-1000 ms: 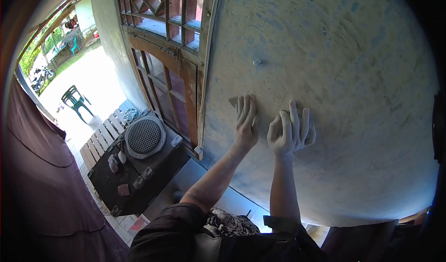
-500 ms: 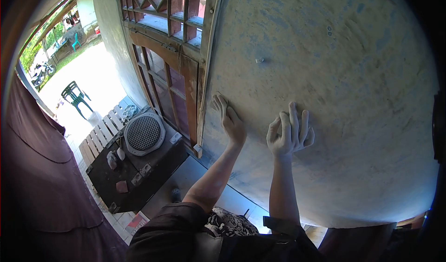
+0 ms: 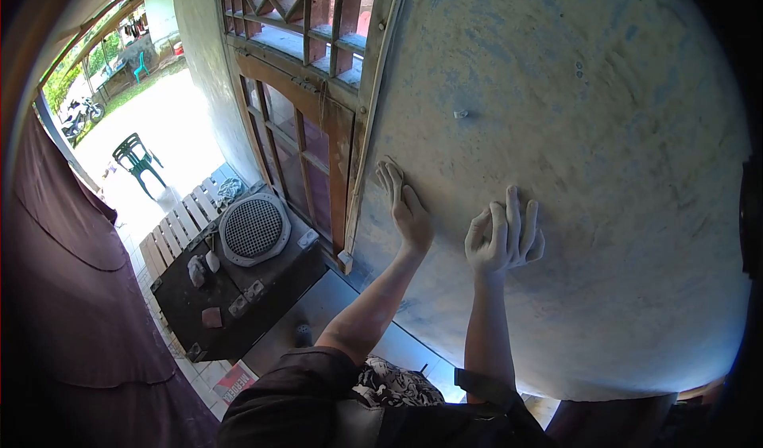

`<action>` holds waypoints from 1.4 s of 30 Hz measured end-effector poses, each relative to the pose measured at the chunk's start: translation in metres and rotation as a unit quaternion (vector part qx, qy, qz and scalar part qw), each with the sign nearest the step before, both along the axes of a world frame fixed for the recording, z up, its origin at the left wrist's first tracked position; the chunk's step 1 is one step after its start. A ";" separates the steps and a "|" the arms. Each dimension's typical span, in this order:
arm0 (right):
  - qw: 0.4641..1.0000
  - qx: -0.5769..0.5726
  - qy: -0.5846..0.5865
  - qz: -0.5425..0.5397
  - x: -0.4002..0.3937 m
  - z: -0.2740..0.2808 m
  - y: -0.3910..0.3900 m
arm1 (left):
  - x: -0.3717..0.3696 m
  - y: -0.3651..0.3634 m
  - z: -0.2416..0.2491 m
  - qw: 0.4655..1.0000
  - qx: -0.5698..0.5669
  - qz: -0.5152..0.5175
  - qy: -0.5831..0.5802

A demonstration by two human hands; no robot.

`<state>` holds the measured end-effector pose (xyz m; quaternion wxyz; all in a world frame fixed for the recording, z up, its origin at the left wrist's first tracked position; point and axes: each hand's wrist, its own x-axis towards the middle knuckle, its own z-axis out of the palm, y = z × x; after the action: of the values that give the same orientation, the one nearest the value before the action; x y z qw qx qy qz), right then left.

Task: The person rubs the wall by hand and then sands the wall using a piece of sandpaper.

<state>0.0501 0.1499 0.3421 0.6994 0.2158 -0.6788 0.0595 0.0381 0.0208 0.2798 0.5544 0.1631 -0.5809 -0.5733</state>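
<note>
My left hand [image 3: 409, 210] rests against the wall [image 3: 620, 146], its dusty fingers stretched up and close together, near the window frame. To its right, my right hand [image 3: 499, 237] is also at the wall, whitened with dust. Its fingers are apart and partly bent, with one pointing up. I see no tool in either hand, though the palm sides are hidden. The wall is grey and smeared, with bluish patches. A small white peg [image 3: 461, 114] sticks out above and between my hands.
A wooden window [image 3: 338, 130] borders the wall on the left. Below it stands a black speaker box [image 3: 270, 305] bearing a round grille [image 3: 254, 229], small blocks and a reddish piece [image 3: 211, 318]. A slatted bench [image 3: 179, 229], green chair [image 3: 137, 162] and dark curtain [image 3: 71, 273] are farther left.
The view has shifted, so the scene sits slightly lower and farther right. Against the wall, my left hand has moved up slightly; my right hand is in nearly the same spot.
</note>
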 end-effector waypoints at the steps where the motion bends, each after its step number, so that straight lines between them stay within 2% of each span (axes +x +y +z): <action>1: 1.000 0.000 -0.004 0.005 0.000 0.000 0.000 | 0.001 0.001 0.008 1.000 0.022 -0.005 0.019; 3: 1.000 0.000 -0.007 0.006 0.002 -0.001 0.002 | -0.005 -0.014 0.035 0.994 -0.107 0.017 0.032; 5: 1.000 0.007 -0.016 0.008 0.002 0.000 0.003 | -0.013 -0.037 0.075 0.960 -0.254 0.009 0.120; 7: 1.000 0.003 -0.014 0.007 0.002 0.000 0.001 | -0.019 -0.055 0.112 0.956 -0.261 -0.008 0.134; 9: 1.000 0.000 -0.012 0.008 0.002 0.000 0.001 | -0.018 -0.065 0.122 0.951 -0.274 -0.025 0.141; 13: 1.000 -0.001 -0.023 0.021 0.005 0.001 0.002 | -0.007 -0.047 0.061 0.944 -0.315 -0.010 0.098; 16: 0.999 0.005 -0.028 0.018 0.008 0.000 0.003 | -0.002 -0.041 0.061 0.952 -0.296 -0.019 0.073; 21: 0.999 -0.005 -0.031 0.013 0.006 -0.001 0.003 | -0.012 -0.084 0.149 0.919 -0.367 -0.056 0.130; 24: 0.999 -0.027 -0.025 0.009 0.001 -0.008 -0.002 | -0.007 -0.099 0.162 0.903 -0.410 -0.065 0.109; 30: 0.994 -0.083 -0.027 -0.063 0.000 -0.028 -0.035 | -0.021 -0.111 0.054 0.888 -0.450 -0.053 0.078; 32: 0.991 -0.079 -0.034 -0.103 -0.004 -0.034 -0.040 | -0.018 -0.117 0.038 0.878 -0.465 -0.077 0.083; 35: 0.992 -0.085 -0.022 -0.091 -0.006 -0.034 -0.040 | -0.022 -0.118 0.034 0.868 -0.483 -0.079 0.079; 38: 0.989 -0.079 -0.046 -0.114 -0.005 -0.041 -0.037 | -0.022 -0.116 0.055 0.866 -0.488 -0.078 0.072; 42: 0.988 -0.081 -0.072 -0.112 -0.004 -0.050 -0.031 | -0.022 -0.115 0.147 0.877 -0.468 -0.076 0.077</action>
<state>0.0461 0.1190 0.2917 0.6664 0.0764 -0.7400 0.0507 0.0161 -0.0947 0.4272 0.5642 -0.2044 -0.7472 -0.2858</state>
